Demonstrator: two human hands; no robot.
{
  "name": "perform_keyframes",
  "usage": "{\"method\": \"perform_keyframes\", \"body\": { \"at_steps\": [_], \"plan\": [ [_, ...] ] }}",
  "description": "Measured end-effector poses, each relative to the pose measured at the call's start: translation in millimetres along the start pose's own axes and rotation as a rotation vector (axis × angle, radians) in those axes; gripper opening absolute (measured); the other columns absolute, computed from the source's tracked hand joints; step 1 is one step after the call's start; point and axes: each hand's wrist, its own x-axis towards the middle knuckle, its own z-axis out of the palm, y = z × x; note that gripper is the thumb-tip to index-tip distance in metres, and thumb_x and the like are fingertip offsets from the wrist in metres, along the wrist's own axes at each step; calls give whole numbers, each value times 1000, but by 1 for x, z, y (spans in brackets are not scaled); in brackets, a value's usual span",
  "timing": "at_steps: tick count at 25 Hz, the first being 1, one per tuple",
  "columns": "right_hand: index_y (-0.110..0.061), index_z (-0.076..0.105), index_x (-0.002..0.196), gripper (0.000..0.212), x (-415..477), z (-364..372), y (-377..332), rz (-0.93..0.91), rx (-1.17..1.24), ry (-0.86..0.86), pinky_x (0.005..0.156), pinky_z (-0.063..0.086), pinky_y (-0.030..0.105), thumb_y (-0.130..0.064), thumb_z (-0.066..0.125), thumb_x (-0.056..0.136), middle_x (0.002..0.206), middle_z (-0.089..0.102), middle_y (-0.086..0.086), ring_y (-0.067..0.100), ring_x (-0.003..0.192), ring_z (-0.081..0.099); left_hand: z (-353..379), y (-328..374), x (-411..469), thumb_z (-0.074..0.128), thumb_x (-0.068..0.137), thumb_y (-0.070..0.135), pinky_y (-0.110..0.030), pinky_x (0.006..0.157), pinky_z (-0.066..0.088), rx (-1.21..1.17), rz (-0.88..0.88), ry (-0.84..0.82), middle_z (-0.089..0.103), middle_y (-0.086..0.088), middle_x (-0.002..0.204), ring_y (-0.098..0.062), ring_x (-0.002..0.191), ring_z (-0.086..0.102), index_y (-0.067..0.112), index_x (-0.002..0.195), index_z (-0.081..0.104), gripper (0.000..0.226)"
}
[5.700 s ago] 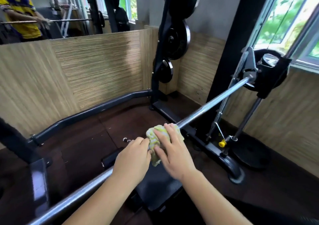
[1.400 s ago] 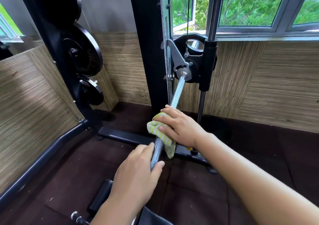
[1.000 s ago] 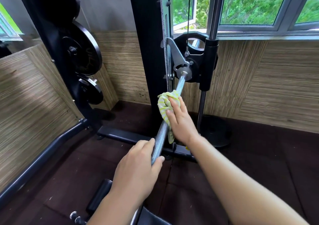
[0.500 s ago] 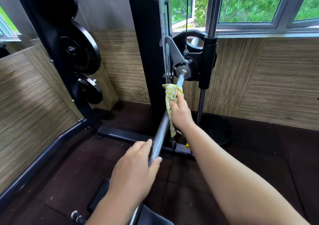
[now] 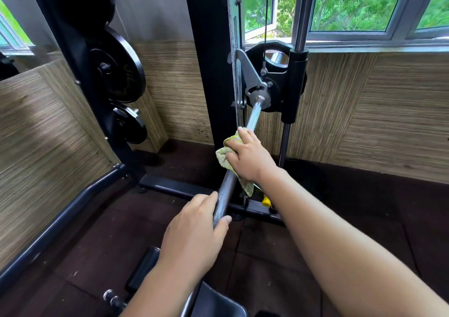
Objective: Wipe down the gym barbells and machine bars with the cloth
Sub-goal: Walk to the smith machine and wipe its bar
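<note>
Cloth (image 5: 224, 156) sits folded over the machine bar (image 5: 253, 117) under the right grip (image 5: 247, 158), whose fingers curl round both, pressing fabric to steel for the wipe. Left grip (image 5: 194, 229) closes round the knurled stretch nearer the body, probably to steady the bar.

Left forearm (image 5: 155, 290) at 6 o'clock and right forearm (image 5: 340, 243) at 4 o'clock are bare. Left hand (image 5: 194, 234) and right hand (image 5: 247, 157) likewise.
</note>
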Motion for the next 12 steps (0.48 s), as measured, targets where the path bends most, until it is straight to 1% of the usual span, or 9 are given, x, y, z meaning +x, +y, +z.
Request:
{"method": "perform_keyframes", "body": {
  "at_steps": [2,3,6,9,12],
  "plan": [
    [-22,56,141,42,3,-7,-5,-24,-89,-2,121,7,32,-32,41,103,160,29,16,32,152,13,-1,1,-4,52,95,51,-28,94,44,3,-6,0,47,19,138,-9,123,50,30,149,38,59],
    [-21,58,140,41,-1,-9,-8,-38,-95,1,121,8,31,-32,42,104,157,33,16,32,151,15,-2,1,-6,51,95,51,-28,94,44,8,-10,-3,46,19,138,-9,123,50,30,149,38,59],
    [-25,59,140,41,-29,-5,-15,-104,-45,8,122,13,35,-39,44,104,159,32,10,30,153,12,-2,0,-10,52,95,51,-30,95,45,10,-18,-1,47,18,138,-10,124,50,30,148,39,59],
    [-29,60,139,40,-49,2,-16,-193,-70,-41,123,13,35,-43,46,104,157,37,5,27,155,12,-3,-3,-13,53,95,50,-32,95,46,9,-27,0,49,16,137,-11,123,52,28,147,41,58],
    [-30,60,139,40,-37,-10,-14,-179,-64,-61,124,12,34,-44,46,104,153,42,6,25,155,14,-5,-4,-19,54,94,50,-33,95,46,16,-43,1,49,15,137,-12,123,52,27,147,42,59]
  ]
}}
